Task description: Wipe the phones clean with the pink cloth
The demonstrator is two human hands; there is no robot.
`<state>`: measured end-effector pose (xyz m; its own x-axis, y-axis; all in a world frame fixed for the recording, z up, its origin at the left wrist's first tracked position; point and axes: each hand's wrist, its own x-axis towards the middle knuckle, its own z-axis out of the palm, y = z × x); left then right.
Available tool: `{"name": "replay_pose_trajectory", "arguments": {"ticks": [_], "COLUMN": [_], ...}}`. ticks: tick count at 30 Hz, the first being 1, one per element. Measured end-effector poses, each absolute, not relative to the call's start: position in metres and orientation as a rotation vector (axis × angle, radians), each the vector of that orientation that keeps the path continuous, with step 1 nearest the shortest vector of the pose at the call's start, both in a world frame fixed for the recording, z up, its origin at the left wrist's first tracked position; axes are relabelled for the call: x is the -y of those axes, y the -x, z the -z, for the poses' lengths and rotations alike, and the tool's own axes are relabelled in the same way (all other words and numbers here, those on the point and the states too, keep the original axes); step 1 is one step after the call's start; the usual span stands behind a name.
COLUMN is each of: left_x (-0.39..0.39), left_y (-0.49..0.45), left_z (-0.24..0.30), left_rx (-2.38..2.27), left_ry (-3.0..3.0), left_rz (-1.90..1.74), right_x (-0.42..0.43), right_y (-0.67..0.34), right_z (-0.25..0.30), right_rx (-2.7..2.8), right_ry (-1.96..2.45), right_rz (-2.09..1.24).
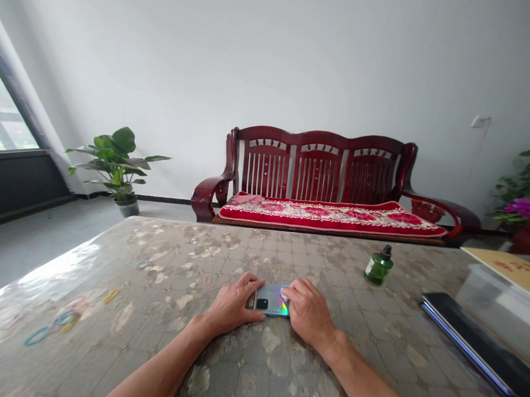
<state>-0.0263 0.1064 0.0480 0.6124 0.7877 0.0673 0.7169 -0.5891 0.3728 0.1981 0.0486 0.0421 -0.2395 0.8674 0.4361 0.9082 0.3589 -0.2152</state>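
Note:
A phone point(272, 299) with a shiny iridescent back lies face down on the patterned table point(172, 286), its camera block at the left end. My left hand point(233, 305) curls round the phone's left end, fingers closed on its edge. At the other end, my right hand point(308, 312) grips the phone with fingers bent over the top edge. Both forearms reach in from the bottom of the view.
A small green bottle point(378, 265) stands right of the phone. Several coloured rubber bands point(67, 319) lie at the table's left. A dark flat device point(477, 341), a clear box point(505, 301) and a yellowish book point(515, 268) sit at the right. A red wooden bench point(322, 189) stands behind.

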Motion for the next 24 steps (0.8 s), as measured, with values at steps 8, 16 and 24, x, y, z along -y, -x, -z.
{"name": "replay_pose_trajectory", "arguments": {"ticks": [8,16,24], "left_x": [-0.108,-0.108,-0.11], "left_y": [0.027,0.029,0.031], "left_z": [-0.044,-0.04,-0.033], "left_rx": [-1.221,-1.184,-1.128], "left_ry": [-2.54,-2.545,-2.546], "left_rz": [-0.333,-0.363,-0.429], "right_x": [-0.047,-0.05,-0.049], "right_y": [-0.197,-0.2,-0.197], "right_z": [-0.043,-0.04,-0.041], "right_rx": [2.126,2.12,2.106], "right_ry": [1.535,1.562,1.568], "right_rz": [0.094,0.123,0.126]}}
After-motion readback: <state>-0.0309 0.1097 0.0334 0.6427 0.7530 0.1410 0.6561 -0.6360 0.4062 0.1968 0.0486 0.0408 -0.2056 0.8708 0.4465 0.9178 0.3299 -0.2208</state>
